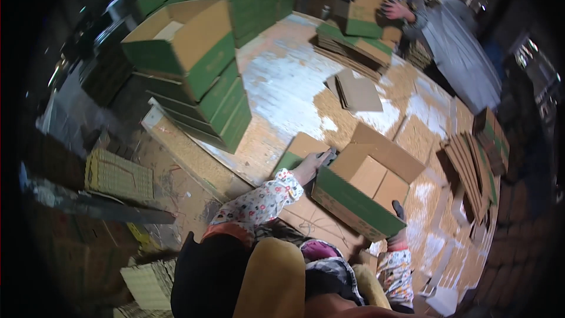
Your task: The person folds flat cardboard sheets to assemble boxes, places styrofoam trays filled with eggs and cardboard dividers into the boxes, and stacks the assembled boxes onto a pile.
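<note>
In front of me a green-and-brown cardboard box point(356, 202) sits tilted on the worktable, its top side uncovered and a tall flap standing at its far edge. Inside, brown bottom panels show. My left hand point(312, 166), with dark fingertip covers, grips the box's left end; some of its fingers are hidden. At the right end, my right hand point(398, 224) holds the wall, with dark-covered fingers over the outside and the rest mostly out of sight. A flat green-and-brown cardboard piece point(299, 147) lies behind my left hand.
Green boxes point(206, 91) are stacked at the left, the top one open. Loose brown cardboard pieces point(358, 94) lie mid-table, with flat cartons point(468, 168) to the right. Across the worktable point(282, 82), another person point(391, 6) handles a green-and-brown box point(365, 15).
</note>
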Motion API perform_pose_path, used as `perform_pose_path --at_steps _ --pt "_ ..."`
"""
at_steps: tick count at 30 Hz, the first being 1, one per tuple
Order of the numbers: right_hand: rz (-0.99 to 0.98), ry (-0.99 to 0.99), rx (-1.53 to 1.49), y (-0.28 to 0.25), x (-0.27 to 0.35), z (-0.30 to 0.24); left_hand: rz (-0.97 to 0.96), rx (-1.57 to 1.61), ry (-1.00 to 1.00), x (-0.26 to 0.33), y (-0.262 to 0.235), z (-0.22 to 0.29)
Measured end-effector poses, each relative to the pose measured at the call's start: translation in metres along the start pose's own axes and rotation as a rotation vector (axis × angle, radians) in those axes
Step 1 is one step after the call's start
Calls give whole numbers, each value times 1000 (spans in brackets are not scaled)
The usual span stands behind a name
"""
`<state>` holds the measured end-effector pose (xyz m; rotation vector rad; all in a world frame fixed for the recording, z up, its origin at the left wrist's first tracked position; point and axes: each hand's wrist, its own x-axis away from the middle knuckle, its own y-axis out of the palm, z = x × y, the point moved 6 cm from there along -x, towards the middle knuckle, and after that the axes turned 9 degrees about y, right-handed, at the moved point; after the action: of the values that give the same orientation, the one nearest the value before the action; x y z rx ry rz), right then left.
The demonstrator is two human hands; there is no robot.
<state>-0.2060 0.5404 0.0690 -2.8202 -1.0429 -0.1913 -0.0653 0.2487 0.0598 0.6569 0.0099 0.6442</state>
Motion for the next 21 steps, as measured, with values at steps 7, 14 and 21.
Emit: perform_pose_path --at_steps 7,14,21 --pt "-191 -276 -403 147 -69 -188 1060 -1119 1859 183 -115 382" --pt "-494 -325 -211 506 -118 -360 1301 -441 1660 142 -364 463" --pt "-777 -5 12 573 -113 -333 1117 -452 1545 153 -376 479"
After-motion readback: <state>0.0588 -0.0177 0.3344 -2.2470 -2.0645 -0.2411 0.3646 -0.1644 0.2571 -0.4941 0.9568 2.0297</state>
